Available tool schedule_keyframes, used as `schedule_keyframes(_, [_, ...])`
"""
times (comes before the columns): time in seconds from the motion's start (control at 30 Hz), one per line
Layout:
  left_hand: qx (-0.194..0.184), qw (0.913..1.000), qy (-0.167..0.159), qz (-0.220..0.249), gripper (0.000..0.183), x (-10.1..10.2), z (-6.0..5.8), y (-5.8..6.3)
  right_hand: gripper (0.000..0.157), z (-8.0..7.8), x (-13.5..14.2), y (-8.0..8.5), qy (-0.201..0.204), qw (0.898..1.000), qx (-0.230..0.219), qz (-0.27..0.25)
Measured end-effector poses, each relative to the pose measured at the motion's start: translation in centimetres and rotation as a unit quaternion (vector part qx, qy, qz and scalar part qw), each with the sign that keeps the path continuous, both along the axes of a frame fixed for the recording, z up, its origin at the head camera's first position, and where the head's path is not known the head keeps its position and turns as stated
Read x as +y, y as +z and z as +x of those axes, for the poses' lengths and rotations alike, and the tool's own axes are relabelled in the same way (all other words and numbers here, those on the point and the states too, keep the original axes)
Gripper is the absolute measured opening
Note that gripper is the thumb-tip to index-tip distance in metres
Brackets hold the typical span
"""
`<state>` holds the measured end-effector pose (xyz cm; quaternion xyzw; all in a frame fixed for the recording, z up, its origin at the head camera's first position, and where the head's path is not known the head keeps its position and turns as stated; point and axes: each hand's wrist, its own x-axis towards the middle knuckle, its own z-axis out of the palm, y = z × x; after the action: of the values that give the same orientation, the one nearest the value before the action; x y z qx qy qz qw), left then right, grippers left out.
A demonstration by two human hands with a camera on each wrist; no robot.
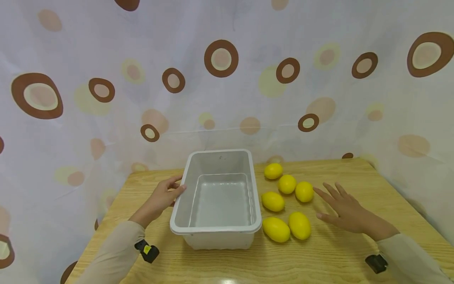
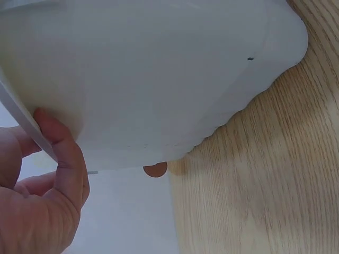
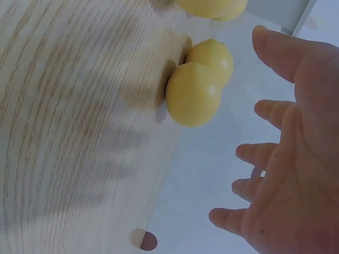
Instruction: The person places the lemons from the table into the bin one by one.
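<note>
Six yellow lemons (image 1: 299, 225) on the wooden table (image 1: 340, 264), grouped loosely just right of the pale gray bin (image 1: 220, 240). At the bin's left rim, a curled grip by the left hand (image 1: 161, 197): thumb over the upper edge, a finger hooked beneath the lip. On the far side of the lemons from the bin, a wide spread of the right hand (image 1: 349, 215), fingers straight and parted, thumb well out, fingertips just beside the nearest lemon yet apart from it. Behind everything, a pale curtain (image 1: 220, 98) with brown rings.
</note>
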<state>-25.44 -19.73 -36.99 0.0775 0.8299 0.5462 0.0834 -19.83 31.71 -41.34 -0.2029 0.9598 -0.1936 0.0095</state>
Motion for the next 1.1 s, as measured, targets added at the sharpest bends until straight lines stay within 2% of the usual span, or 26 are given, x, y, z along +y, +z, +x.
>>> schedule_keyframes(0.33, [-0.006, 1.0000, 0.006, -0.003, 0.053, -0.1, 0.2, 0.2, 0.072, 0.1, -0.7, -0.1, 0.012, 1.000, -0.001, -0.024])
schedule_keyframes(0.53, [-0.005, 0.9999, 0.008, -0.003, 0.053, -0.2, 0.2, 0.1, 0.067, 0.4, -2.5, -0.5, 0.043, 0.997, -0.001, -0.059])
schedule_keyframes(0.67, [-0.005, 0.9999, 0.009, -0.003, 0.053, -0.1, 0.2, 0.1, 0.068, 0.6, -3.9, -0.9, 0.069, 0.994, -0.029, -0.081])
schedule_keyframes(0.77, [-0.005, 0.9999, 0.009, -0.004, 0.053, -0.1, 0.2, 0.1, 0.072, 0.6, -4.8, -1.3, 0.081, 0.992, -0.053, -0.082])
schedule_keyframes(0.97, [-0.006, 1.0000, 0.006, 0.000, 0.053, 0.1, 0.1, 0.1, 0.076, 0.7, -5.8, -1.9, 0.072, 0.991, -0.091, -0.061])
schedule_keyframes(1.1, [-0.007, 1.0000, 0.006, 0.000, 0.053, 0.2, 0.1, 0.1, 0.074, 0.9, -6.1, -2.4, 0.084, 0.992, -0.084, -0.049])
